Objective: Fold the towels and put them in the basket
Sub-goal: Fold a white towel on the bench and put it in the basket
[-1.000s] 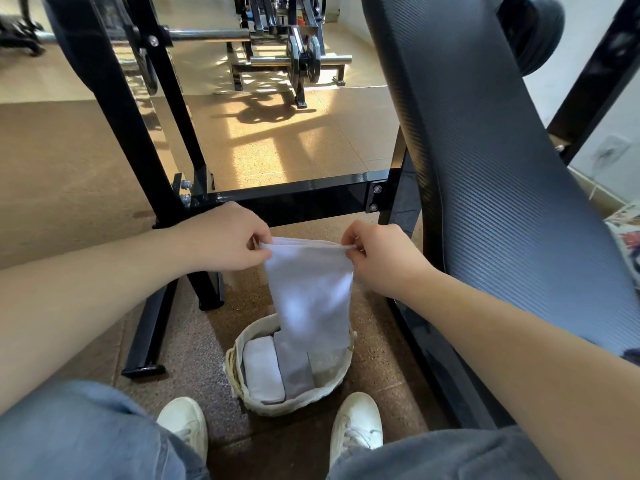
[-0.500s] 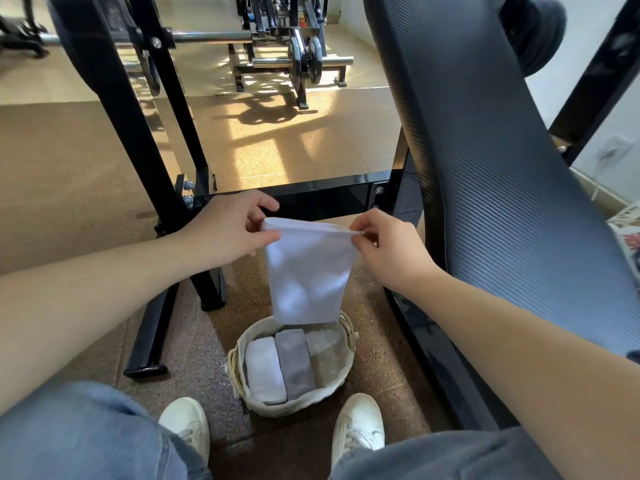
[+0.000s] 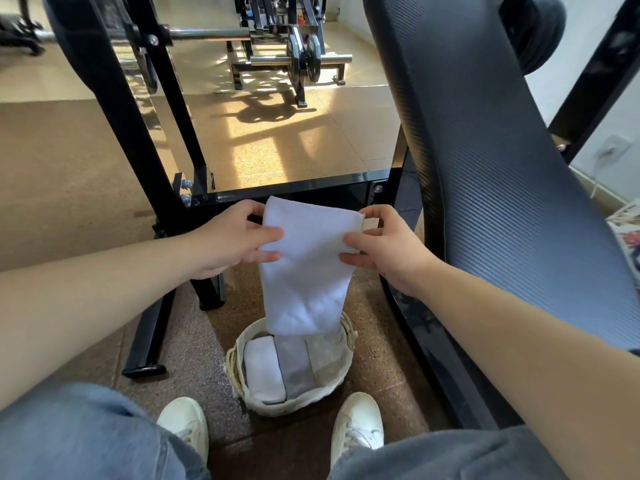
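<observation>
A white towel (image 3: 308, 271) is held up in the centre of the frame. Its upper part is pinched on one side by the left hand (image 3: 228, 244) and on the other by the right hand (image 3: 388, 247), thumb and fingers (image 3: 266, 256) closed on the cloth. Its lower end hangs down to the far rim of the basket (image 3: 287, 407) at lower centre; whether it touches cannot be told.

Three folded towels (image 3: 294, 365) are packed side by side in the basket, so little room is judged to be left. If one pinch were eased first, the layers could slide apart. The hanging end could also be caught on the rim, or the packed towels be pushed askew.

The basket is set on a speckled brown floor (image 3: 69, 168) between two white shoes (image 3: 187, 424). A black metal frame (image 3: 294, 188) is seen behind it, a padded bench (image 3: 485, 168) at the right and a barbell (image 3: 207, 34) at upper centre, with sunlight thrown across the floor.
</observation>
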A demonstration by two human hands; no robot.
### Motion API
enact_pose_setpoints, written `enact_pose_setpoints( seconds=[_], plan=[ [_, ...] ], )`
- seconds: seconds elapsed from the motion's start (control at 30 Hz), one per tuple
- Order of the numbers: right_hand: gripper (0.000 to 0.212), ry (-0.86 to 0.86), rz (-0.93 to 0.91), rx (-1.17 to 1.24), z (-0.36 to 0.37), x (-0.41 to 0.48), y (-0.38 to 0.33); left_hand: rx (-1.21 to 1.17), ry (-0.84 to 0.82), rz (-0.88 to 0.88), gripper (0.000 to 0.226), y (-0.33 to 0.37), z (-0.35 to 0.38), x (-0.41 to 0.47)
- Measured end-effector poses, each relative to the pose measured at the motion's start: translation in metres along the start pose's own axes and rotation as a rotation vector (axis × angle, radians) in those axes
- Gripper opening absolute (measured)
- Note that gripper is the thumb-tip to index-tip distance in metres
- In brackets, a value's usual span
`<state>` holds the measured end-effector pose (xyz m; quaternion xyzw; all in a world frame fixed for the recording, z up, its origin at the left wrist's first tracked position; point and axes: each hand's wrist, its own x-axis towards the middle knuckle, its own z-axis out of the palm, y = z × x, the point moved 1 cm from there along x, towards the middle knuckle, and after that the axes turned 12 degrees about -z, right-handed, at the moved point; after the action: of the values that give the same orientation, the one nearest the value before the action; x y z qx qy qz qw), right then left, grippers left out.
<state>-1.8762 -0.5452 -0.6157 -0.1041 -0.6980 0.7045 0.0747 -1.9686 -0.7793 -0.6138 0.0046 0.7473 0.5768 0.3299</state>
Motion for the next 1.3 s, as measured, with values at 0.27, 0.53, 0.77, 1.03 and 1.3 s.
enact_pose_setpoints(
  seconds=[0.27, 0.53, 0.77, 1.03, 1.3],
  plan=[
    [0.027, 0.084, -0.093, -0.202, -0.004, 0.003, 0.004, 0.050, 0.045, 0.088, 0.012, -0.002, -0.001, 0.005],
    [0.035, -0.127, -0.129, -0.265, -0.001, 0.003, 0.006, 0.058, -0.002, 0.110, 0.044, -0.003, 0.002, 0.001],
    [0.035, -0.096, -0.132, -0.355, 0.003, 0.000, 0.007, 0.324, 0.143, 0.214, 0.037, -0.005, -0.004, 0.003],
    [0.070, -0.182, -0.162, -0.743, 0.003, -0.003, 0.005, 0.709, 0.197, 0.184, 0.074, -0.004, -0.003, 0.003],
    [0.047, -0.214, -0.224, -0.896, 0.010, -0.006, 0.000, 0.966, 0.230, 0.266, 0.051, 0.000, 0.003, 0.001]
  ],
)
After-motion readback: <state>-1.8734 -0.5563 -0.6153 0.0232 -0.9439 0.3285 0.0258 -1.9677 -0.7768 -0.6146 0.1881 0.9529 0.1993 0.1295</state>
